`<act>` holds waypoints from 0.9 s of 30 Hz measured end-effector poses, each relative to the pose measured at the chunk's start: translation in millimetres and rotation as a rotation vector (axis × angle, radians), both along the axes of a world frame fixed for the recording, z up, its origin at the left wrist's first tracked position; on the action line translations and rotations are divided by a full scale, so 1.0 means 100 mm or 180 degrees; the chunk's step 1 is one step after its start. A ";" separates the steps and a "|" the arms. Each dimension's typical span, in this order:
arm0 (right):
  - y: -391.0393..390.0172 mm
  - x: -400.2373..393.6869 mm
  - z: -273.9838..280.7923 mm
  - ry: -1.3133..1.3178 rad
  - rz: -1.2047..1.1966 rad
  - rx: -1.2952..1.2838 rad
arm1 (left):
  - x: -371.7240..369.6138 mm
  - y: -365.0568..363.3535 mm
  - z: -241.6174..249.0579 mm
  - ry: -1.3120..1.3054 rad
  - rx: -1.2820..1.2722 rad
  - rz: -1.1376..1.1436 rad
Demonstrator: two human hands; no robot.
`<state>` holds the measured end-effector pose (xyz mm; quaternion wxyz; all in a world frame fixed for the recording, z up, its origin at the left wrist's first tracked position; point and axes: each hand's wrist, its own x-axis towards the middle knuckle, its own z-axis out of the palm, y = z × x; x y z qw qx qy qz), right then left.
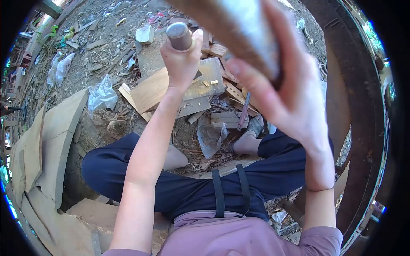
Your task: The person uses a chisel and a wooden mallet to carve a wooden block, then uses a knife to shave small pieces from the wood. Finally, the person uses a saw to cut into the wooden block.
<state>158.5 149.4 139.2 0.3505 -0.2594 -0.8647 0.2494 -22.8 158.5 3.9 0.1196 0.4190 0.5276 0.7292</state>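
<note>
My left hand (183,64) is closed around the upright handle of a chisel (178,35), whose round butt end faces up. A bit of its dark blade shows below the fist, by a wooden board (156,87) with a few pale chips at its right side. Whether the blade touches the wood is hard to see. Raised close to the camera, my right hand (294,96) grips a thick, round wooden mallet (243,30), blurred by motion and cut off by the top edge. The fingers behind it are partly hidden.
Wood offcuts (232,91) lie just beyond my feet, with a slim metal tool (244,112) leaning among them. Plastic bags (102,94) litter the dirt. Broken panels (64,132) stand at the left; a dark curved beam (361,106) rises at the right.
</note>
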 end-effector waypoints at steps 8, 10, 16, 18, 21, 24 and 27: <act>0.01 -0.02 0.13 -0.0371 0.0035 0.0296 | -0.06 0.02 -0.13 -0.0363 -0.0222 -0.0222; 0.00 -0.02 0.12 -0.0153 0.0150 0.0345 | 0.02 0.01 -0.03 0.0074 0.0232 0.0253; 0.10 0.01 0.02 -0.1588 0.0035 0.0414 | 0.04 0.04 0.02 0.0101 0.0333 0.0009; 0.09 0.02 0.07 -0.1179 0.0034 0.0508 | 0.06 0.05 -0.05 0.0008 0.0157 -0.0009; 0.01 0.01 0.17 -0.0487 0.0128 0.0758 | 0.11 0.00 -0.06 -0.0054 0.0174 0.0054; 0.00 0.03 0.15 -0.0238 0.0112 0.0620 | 0.13 -0.04 0.00 0.0040 0.0414 0.0205; 0.09 0.05 -0.04 -0.1417 0.0086 0.0468 | 0.09 0.00 -0.02 0.0251 0.0173 0.0014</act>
